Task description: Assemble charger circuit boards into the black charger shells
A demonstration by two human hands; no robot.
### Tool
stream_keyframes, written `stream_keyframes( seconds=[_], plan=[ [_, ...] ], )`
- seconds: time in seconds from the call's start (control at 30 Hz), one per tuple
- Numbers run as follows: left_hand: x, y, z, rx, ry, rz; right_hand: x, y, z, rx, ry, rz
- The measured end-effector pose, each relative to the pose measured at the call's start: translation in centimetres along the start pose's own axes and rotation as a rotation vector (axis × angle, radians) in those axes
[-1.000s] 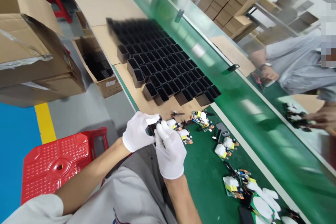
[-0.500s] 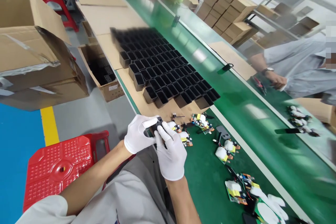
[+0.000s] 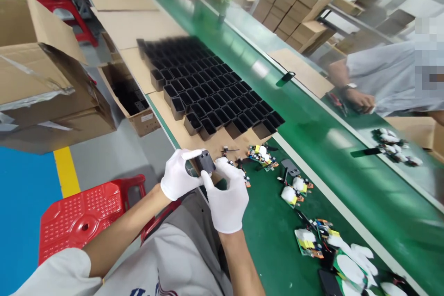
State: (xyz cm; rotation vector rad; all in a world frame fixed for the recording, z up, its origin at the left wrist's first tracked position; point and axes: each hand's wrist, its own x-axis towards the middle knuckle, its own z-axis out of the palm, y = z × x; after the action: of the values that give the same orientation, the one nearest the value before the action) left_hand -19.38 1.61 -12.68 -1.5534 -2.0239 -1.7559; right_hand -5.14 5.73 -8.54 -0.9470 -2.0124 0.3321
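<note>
Both my hands wear white gloves and meet at the table's near edge. My left hand [image 3: 178, 178] grips a small black plastic housing [image 3: 205, 162] from the left. My right hand [image 3: 227, 194] pinches the same housing from the right with thumb and forefinger. Just beyond my fingers lie small circuit boards [image 3: 262, 155] with yellow and white parts on the green mat [image 3: 277, 236]. Further back, rows of empty black housings [image 3: 215, 95] stand open-side up on a cardboard sheet [image 3: 175, 122].
More circuit boards [image 3: 305, 240] and white pieces [image 3: 350, 268] lie at the right front. A green conveyor belt [image 3: 312, 129] runs diagonally; another person's arm [image 3: 350, 90] works across it. Open cardboard boxes [image 3: 130, 97] and a red stool [image 3: 86, 222] stand on the floor at left.
The black housing has been turned in my fingers and now shows its flat face; my right hand's fingers have opened a little around it. The view shifted slightly.
</note>
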Motion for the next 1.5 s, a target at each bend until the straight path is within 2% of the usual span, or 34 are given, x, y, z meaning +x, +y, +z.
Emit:
stream_keyframes(
  seconds=[0.1, 0.23, 0.33, 0.53, 0.67, 0.73, 0.77, 0.87, 0.9, 0.97, 1.03, 1.07, 1.17, 1.3, 1.4, 1.5],
  plan=[
    [0.0, 0.5, -0.7, -0.016, -0.049, -0.059, -0.3, -0.2, -1.2, 0.121, -0.079, 0.187],
    [0.2, 1.5, -1.9, -0.100, -0.160, -0.127, -0.9, -0.8, -2.7, 0.121, -0.150, 0.217],
    [0.2, 2.8, -2.7, -0.189, -0.242, -0.164, -1.1, -1.4, -4.3, 0.136, -0.137, 0.191],
    [-0.9, 6.3, -3.2, -0.246, -0.351, -0.140, -1.6, -1.5, -8.1, 0.193, -0.101, -0.029],
    [-1.1, 8.3, -3.2, -0.254, -0.485, -0.079, -2.0, -1.2, -10.4, 0.260, -0.173, -0.018],
    [-0.9, 9.3, -3.2, -0.274, -0.599, -0.079, -1.9, -0.8, -12.1, 0.271, -0.165, 0.066],
    [-0.7, 9.9, -3.1, -0.284, -0.640, -0.086, -2.0, -0.3, -13.1, 0.240, -0.099, 0.149],
    [-0.6, 11.6, -2.6, -0.302, -0.676, -0.101, -2.3, 2.2, -17.3, -0.065, 0.241, 0.521],
    [-0.7, 12.2, -2.3, -0.305, -0.673, -0.095, -2.6, 3.3, -18.8, -0.219, 0.292, 0.631],
    [-1.0, 13.3, -1.6, -0.314, -0.670, -0.064, -3.5, 5.3, -21.8, -0.484, 0.189, 0.723],
    [-1.4, 14.4, -0.7, -0.336, -0.667, -0.018, -4.6, 6.3, -24.0, -0.551, 0.072, 0.698],
    [-1.6, 14.9, -0.3, -0.353, -0.662, 0.008, -5.2, 6.1, -24.7, -0.534, 0.063, 0.700],
    [-2.3, 16.2, 1.0, -0.400, -0.669, 0.080, -6.9, 3.8, -25.0, -0.379, 0.112, 0.730],
    [-3.3, 17.2, 2.1, -0.392, -0.703, 0.157, -7.8, 0.3, -22.9, -0.085, 0.063, 0.438],
    [-3.8, 17.4, 2.3, -0.364, -0.736, 0.230, -7.7, 0.1, -21.5, -0.155, 0.037, 0.312],
    [-4.0, 17.4, 2.1, -0.353, -0.768, 0.307, -7.5, 1.0, -21.3, -0.233, -0.062, 0.228]
  ],
)
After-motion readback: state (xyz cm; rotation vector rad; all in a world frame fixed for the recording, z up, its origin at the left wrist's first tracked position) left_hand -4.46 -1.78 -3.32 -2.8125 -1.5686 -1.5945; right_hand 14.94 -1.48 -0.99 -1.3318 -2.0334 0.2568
